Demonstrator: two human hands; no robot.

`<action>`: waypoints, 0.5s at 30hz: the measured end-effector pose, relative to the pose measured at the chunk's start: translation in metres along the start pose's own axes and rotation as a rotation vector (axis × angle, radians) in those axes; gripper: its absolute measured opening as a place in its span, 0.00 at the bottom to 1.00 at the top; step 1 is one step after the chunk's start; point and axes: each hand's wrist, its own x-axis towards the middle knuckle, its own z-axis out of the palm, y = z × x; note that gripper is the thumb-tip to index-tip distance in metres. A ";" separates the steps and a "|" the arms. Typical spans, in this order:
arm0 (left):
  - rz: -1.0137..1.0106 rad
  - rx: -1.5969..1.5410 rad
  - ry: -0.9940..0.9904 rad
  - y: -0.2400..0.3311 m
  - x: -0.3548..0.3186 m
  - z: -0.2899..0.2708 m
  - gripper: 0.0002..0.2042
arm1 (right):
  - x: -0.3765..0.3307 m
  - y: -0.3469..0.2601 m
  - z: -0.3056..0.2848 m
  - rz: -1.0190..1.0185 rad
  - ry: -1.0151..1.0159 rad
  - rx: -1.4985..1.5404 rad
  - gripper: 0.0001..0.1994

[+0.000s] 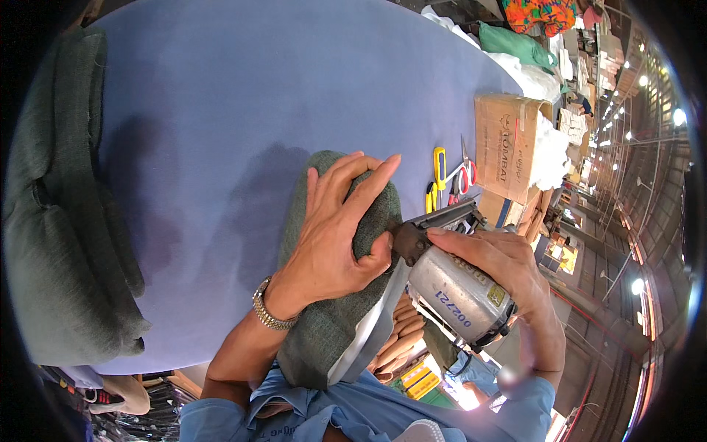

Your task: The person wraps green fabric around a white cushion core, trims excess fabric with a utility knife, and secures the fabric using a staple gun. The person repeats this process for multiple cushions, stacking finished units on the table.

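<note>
A rounded cushion piece covered in dark green fabric stands on edge against me at the table's near side. My left hand, with a metal watch at the wrist, grips its upper part, the fingers bent over the top. The thumb presses the fabric close to the nose of a staple gun. My right hand is closed around the gun's body, thumb near its front. The gun's nose meets the cushion's right edge. A pale lining strip shows along that side.
Folded dark green upholstery lies on the left of the blue-covered table. Yellow-handled tools and red-handled scissors rest near the right edge. Beyond them stands a cardboard box with white material. A green bundle sits farther back.
</note>
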 end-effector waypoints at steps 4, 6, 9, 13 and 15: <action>0.023 -0.014 0.019 -0.004 -0.001 0.002 0.44 | -0.004 0.004 0.000 -0.026 0.017 -0.030 0.29; 0.031 -0.012 0.021 -0.003 0.000 0.002 0.43 | -0.008 0.003 0.000 0.008 -0.009 -0.051 0.29; 0.038 -0.004 0.042 -0.005 0.000 0.005 0.43 | -0.005 0.002 0.001 -0.007 0.032 -0.051 0.29; 0.061 -0.007 0.028 -0.006 0.000 0.004 0.43 | -0.003 0.008 0.006 -0.064 0.051 0.002 0.31; 0.070 -0.018 0.035 -0.007 0.001 0.004 0.43 | -0.003 0.009 0.002 -0.043 0.019 0.019 0.31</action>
